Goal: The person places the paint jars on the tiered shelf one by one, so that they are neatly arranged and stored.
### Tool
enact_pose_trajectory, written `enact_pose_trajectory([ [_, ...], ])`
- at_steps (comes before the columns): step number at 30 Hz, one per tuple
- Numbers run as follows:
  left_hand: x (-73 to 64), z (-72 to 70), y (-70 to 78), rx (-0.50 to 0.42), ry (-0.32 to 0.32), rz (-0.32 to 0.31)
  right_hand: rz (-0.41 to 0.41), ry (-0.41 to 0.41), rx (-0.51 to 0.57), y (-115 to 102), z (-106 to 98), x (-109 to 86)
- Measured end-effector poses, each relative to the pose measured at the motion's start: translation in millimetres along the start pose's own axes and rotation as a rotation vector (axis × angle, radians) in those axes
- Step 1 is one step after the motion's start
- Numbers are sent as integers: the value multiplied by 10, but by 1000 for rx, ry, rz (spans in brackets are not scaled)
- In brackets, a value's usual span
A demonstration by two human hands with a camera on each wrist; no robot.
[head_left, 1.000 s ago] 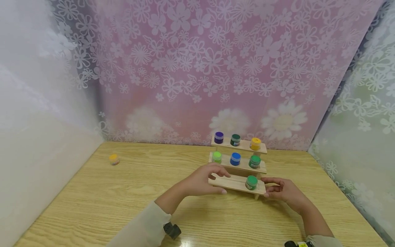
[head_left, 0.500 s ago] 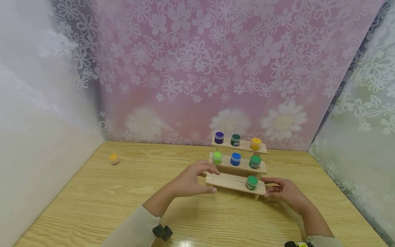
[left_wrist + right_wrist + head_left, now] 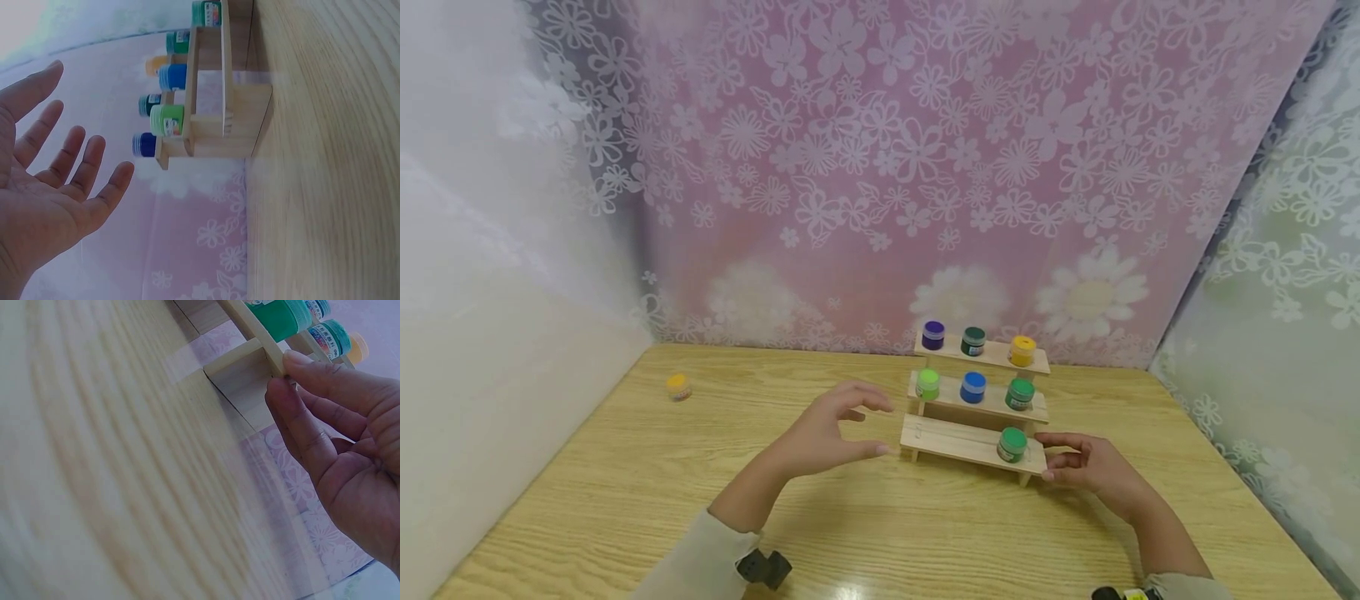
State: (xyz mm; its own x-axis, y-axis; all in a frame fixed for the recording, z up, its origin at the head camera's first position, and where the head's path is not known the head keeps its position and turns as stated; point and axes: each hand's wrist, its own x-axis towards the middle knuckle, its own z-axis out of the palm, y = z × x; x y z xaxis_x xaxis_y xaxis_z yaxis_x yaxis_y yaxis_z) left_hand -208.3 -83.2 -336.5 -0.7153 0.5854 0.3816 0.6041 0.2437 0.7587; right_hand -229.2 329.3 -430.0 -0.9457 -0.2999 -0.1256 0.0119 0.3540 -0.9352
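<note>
A three-step wooden rack [image 3: 958, 440] stands on the table, right of centre in the head view. On its lowest step sits one green paint jar [image 3: 1012, 445]. My right hand [image 3: 1096, 473] grips the right end of that step; in the right wrist view the thumb [image 3: 334, 375] and a finger pinch the board's corner. To the left of the rack, apart from it, my left hand [image 3: 823, 429] hangs in the air with fingers spread and nothing in it. The left wrist view shows its bare palm [image 3: 44, 212], with the rack beyond.
The middle step carries a light green jar [image 3: 927, 384], a blue jar [image 3: 973, 387] and a green jar [image 3: 1020, 394]. Up top are purple [image 3: 933, 336], dark green [image 3: 973, 342] and yellow [image 3: 1022, 351] jars. A yellow-lidded jar [image 3: 679, 387] stands far left. A flowered curtain [image 3: 865, 208] hangs behind.
My left hand has moved left, away from the rack's lowest step, uncovering its left end. The right hand and the jars have stayed where they were.
</note>
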Motion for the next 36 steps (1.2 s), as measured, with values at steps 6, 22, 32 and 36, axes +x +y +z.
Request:
enact_pose_trajectory([
  [6, -98, -136, -21, 5, 49, -6, 2, -3, 3, -4, 3, 14],
  [22, -352, -467, -158, 16, 200, -45, -5, -7, 12, -10, -3, 12],
  [32, -483, -679, -257, 20, 278, -123, -5, -3, 6, 4, -2, 10],
  [36, -535, -740, -335, 22, 327, -148, -9, 0, 4, 11, -3, 9],
])
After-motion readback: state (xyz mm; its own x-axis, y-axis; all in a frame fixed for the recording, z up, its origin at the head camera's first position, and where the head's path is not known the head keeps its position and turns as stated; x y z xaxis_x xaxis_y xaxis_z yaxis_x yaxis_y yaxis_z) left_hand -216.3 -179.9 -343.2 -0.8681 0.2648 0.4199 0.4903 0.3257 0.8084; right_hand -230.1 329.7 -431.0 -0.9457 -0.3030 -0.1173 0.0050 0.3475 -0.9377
